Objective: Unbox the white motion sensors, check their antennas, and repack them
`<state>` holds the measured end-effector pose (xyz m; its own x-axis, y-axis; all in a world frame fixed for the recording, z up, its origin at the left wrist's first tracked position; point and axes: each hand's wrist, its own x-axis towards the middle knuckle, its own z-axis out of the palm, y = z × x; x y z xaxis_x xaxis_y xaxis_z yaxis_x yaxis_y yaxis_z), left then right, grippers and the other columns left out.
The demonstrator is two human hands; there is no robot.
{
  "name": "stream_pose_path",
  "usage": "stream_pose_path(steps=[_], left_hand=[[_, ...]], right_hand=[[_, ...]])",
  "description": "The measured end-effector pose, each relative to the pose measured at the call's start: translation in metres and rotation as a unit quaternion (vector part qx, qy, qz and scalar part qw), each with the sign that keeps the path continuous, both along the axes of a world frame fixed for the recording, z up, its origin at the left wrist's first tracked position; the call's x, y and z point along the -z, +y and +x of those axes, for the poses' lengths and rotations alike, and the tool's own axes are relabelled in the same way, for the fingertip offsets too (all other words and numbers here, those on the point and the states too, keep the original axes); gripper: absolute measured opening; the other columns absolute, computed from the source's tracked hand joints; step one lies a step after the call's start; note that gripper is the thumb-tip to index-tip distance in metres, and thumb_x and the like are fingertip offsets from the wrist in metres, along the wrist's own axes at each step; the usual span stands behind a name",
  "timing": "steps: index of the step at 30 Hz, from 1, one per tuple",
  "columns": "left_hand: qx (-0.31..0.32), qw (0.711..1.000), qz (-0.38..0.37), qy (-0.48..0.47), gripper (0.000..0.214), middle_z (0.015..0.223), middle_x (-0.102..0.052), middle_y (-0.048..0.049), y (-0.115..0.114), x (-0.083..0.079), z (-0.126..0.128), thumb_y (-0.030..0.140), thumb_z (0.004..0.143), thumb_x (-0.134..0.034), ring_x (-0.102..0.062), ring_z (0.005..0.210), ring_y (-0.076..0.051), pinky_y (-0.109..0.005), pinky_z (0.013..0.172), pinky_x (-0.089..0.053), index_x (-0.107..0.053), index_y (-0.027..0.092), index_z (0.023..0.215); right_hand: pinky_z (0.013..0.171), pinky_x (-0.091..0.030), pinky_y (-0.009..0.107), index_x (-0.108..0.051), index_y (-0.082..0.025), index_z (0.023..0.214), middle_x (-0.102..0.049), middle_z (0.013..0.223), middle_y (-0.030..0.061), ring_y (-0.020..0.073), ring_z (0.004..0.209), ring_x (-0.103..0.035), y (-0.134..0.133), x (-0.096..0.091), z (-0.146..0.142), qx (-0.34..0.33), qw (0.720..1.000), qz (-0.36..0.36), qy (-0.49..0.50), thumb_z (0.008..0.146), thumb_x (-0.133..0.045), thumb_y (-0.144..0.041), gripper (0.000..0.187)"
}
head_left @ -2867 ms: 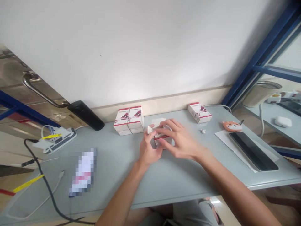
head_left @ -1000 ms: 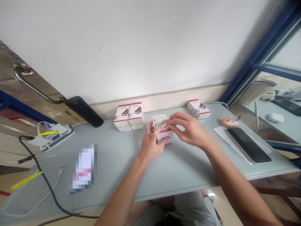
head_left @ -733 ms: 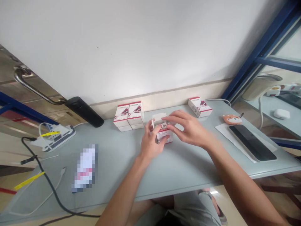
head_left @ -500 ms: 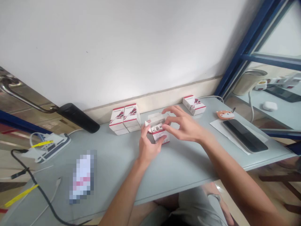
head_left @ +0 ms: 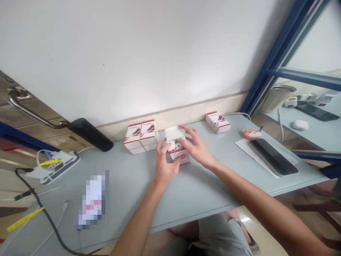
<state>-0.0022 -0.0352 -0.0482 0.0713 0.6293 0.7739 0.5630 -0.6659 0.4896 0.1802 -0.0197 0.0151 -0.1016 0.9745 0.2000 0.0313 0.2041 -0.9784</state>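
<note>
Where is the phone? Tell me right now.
In the head view, the phone lies on a white sheet of paper at the right of the table, just below the orange animal-faced object, right of the person's right hand.

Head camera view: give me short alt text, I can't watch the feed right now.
Both hands are at a small white-and-red box with its lid flap raised: the left hand holds its side and the right hand reaches over its top. Similar boxes stand behind it on the pale grey table.

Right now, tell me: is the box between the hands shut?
No, the lid stands open on the box in the left hand.
</note>
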Motion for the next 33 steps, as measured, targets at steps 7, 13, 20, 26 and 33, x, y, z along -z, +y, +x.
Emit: stream_pose_path(steps=[7,13,20,26,33], left_hand=[[0.014,0.994,-0.079,-0.075,0.074,0.133,-0.068,-0.0139,0.0,0.011,0.004,0.044,0.088,-0.086,-0.074,0.115,-0.027,-0.044,0.096,-0.062,-0.042,0.027,0.146],[0.05,0.981,-0.122,-0.14,0.09,0.13,-0.071,-0.0163,-0.001,0.007,0.009,0.046,0.09,-0.084,-0.075,0.113,-0.026,-0.046,0.096,-0.062,-0.025,0.028,0.154],[0.054,0.994,-0.067,-0.062,0.068,0.14,-0.067,-0.0157,0.003,0.007,0.004,0.044,0.096,-0.078,-0.071,0.125,-0.027,-0.046,0.103,-0.061,-0.043,0.027,0.152],[0.035,0.992,-0.048,-0.114,0.06,0.134,-0.069,-0.0138,0.007,0.01,0.005,0.044,0.093,-0.081,-0.074,0.119,-0.025,-0.045,0.101,-0.063,-0.05,0.026,0.141],[-0.08,0.965,-0.03,-0.248,0.063,0.133,-0.068,-0.0168,0.014,0.004,0.002,0.052,0.099,-0.072,-0.077,0.108,-0.022,-0.036,0.089,-0.066,-0.033,0.027,0.142]], right_hand=[[0.107,-0.054,0.044,-0.07,-0.025,0.121,-0.074,0.126,0.0076,0.0256,0.117,-0.069,-0.004,-0.013,0.007,-0.075,0.993,0.035,0.086,0.098,-0.069,-0.047,0.032],[0.101,-0.052,0.04,-0.068,-0.023,0.104,-0.072,0.11,0.0064,0.0221,0.105,-0.067,-0.001,-0.009,0.003,-0.034,0.985,0.171,0.001,0.1,-0.069,-0.043,0.02],[0.096,-0.052,0.042,-0.06,-0.022,0.086,-0.067,0.113,0.0078,0.0212,0.1,-0.065,0.007,-0.001,0.011,-0.096,0.959,0.263,-0.039,0.101,-0.066,-0.032,0.019],[0.109,-0.051,0.05,-0.071,-0.025,0.109,-0.061,0.134,0.0129,0.0283,0.126,-0.063,0.008,0.006,0.009,-0.063,0.945,0.3,-0.117,0.101,-0.067,-0.035,0.014],[0.103,-0.058,0.05,-0.027,-0.035,0.171,-0.051,0.16,0.0147,0.0327,0.127,-0.066,0.009,0.021,0.008,-0.13,0.939,0.187,-0.259,0.096,-0.074,-0.043,0.088]])
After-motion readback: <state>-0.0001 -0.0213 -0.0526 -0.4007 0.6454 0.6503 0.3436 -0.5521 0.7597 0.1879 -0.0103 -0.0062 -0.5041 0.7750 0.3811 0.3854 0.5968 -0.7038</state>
